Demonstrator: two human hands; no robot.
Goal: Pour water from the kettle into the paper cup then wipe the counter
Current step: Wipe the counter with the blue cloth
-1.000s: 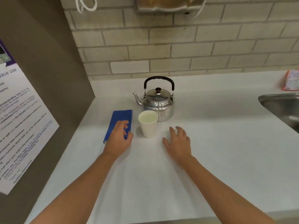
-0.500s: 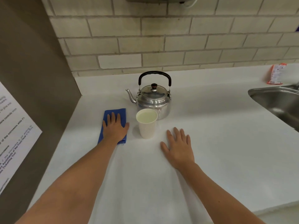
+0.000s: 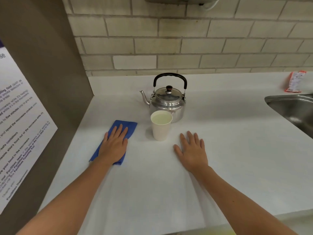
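Two bare forearms, bare hands — no sleeves, no jewellery

At three o'clock the sink (image 3: 294, 107) runs off the frame edge; at nine, a poster (image 3: 18, 119) is cropped, its print blurred. The left hand (image 3: 115, 145) covers much of the blue cloth (image 3: 131, 127).

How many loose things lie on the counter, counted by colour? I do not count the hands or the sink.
Silver: 1, the kettle
White: 1, the paper cup
Blue: 1, the cloth under the left hand
Orange and white: 1, the packet
Total: 4
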